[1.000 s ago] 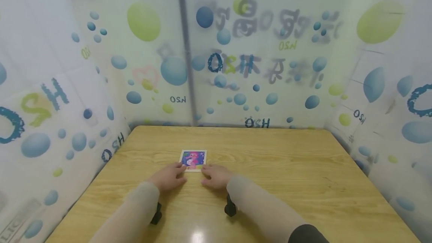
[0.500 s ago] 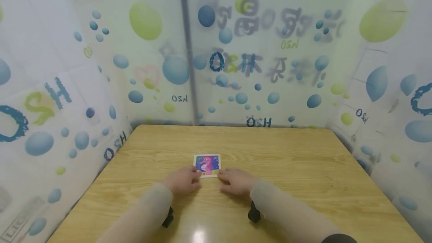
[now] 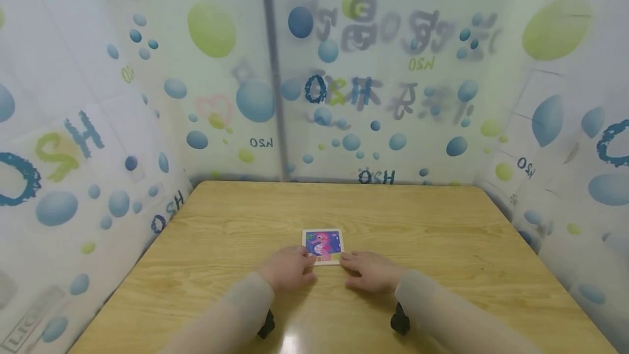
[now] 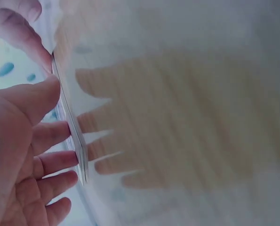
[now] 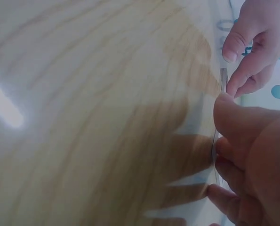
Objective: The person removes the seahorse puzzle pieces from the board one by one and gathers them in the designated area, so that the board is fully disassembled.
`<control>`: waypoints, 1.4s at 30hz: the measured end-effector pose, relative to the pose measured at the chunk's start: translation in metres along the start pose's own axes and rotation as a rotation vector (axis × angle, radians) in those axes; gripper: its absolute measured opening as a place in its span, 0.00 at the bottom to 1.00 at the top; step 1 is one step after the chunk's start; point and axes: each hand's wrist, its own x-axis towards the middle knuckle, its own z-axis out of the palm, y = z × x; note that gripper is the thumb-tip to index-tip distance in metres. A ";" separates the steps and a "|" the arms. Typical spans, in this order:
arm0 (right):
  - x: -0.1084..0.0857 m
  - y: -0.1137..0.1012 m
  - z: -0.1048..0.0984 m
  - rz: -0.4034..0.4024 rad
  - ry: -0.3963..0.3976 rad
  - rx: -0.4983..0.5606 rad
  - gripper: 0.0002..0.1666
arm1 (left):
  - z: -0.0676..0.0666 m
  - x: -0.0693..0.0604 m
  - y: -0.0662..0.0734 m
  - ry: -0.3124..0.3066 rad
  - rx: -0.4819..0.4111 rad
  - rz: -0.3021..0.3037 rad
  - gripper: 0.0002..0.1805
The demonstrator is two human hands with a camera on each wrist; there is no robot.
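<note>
Head view shows the left hand (image 3: 289, 268), fingers unclenched, touching the card (image 3: 324, 242), which lies on the worktop (image 3: 422, 214) between both hands; the right hand (image 3: 373, 272), equally relaxed, touches its other side. Perhaps uneven pressure could twist the card.

The head camera looks forward and down from above, farthest off, taking in most of the table (image 3: 417, 228) and the patterned walls (image 3: 314, 141) beyond. The left wrist camera sits low and close behind the left hand (image 3: 289, 269), facing its fingertips, turned sideways with the table at right; the right wrist camera, behind the right hand (image 3: 373, 272), has it at left, its exact tilt hard to judge. All share both hands and the card (image 3: 322, 243)
</note>
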 end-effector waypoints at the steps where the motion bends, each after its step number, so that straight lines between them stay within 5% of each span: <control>1: -0.003 0.001 0.000 0.000 -0.003 0.002 0.34 | 0.001 0.001 0.003 0.010 0.015 0.009 0.31; 7: -0.019 0.006 -0.002 0.028 -0.020 0.022 0.34 | 0.005 0.002 0.020 0.048 0.068 0.038 0.30; 19: -0.043 0.010 0.002 0.012 0.027 -0.030 0.35 | 0.008 0.005 0.042 0.023 0.131 0.063 0.32; 42: -0.077 -0.001 0.008 0.040 0.078 -0.108 0.37 | 0.008 0.000 0.060 -0.022 0.051 0.119 0.33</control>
